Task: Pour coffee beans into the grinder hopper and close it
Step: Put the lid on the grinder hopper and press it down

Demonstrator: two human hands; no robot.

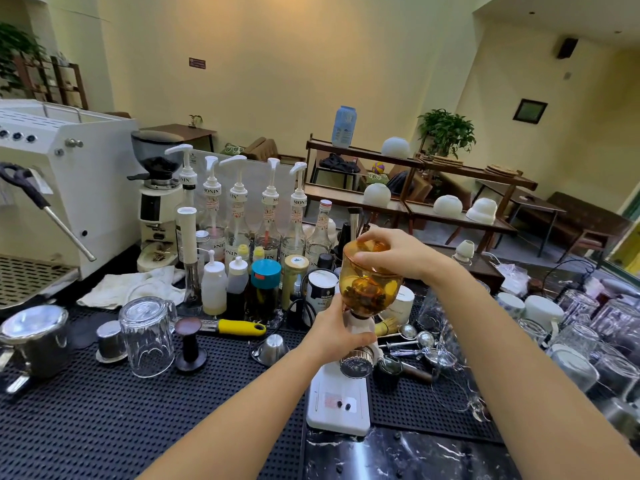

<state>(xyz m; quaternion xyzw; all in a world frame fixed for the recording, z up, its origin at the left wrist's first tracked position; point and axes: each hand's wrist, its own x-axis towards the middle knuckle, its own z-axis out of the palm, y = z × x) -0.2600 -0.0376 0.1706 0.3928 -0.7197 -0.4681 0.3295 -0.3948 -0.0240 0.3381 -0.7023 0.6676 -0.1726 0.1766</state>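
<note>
A: We find the amber hopper [370, 285] seated on the white grinder [341, 393], mid-table, with beans [367, 299] in its lower part. The right hand [391, 252] lies over the lid [369, 249], its grip closed down on it. The left hand [337, 332] wraps the neck beneath the hopper.

B: Is the lid seated?

A: We cannot tell; the hand hides the rim.

B: Risks?

A: We judge three. Uneven pressure could leave the lid cocked. A hard push could tip the narrow grinder toward the glasses [571, 341] crowded just beside it. Two stray beans [343, 405] lie on the base; loosening the left grip could let the hopper twist.
</note>
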